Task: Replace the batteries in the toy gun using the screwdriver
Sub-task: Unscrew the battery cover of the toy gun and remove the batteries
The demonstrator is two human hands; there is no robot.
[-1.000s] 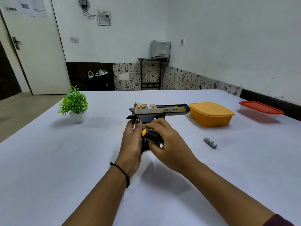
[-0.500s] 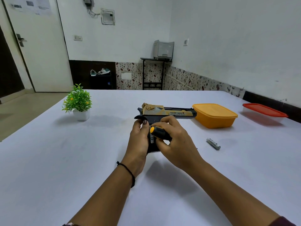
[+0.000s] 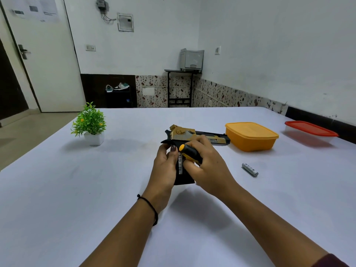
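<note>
Black and gold, the toy gun (image 3: 192, 134) is held at the middle of the white table (image 3: 77, 189), its barrel pointing right toward an orange lidded container (image 3: 250, 135). The left hand (image 3: 163, 170) grips the gun's handle from the left, thumb curled over it. The right hand (image 3: 208, 166) clasps a yellow-and-black screwdriver (image 3: 189, 152) against the handle, where a silver battery (image 3: 180, 163) shows in the open compartment. A loose battery (image 3: 250, 169) lies on the table, off to the right.

A potted plant (image 3: 89, 123) stands well left of the fingers (image 3: 202, 146). Near their right sits an orange lidded box (image 3: 250, 136); farther right, a red-lidded container (image 3: 310, 130).
</note>
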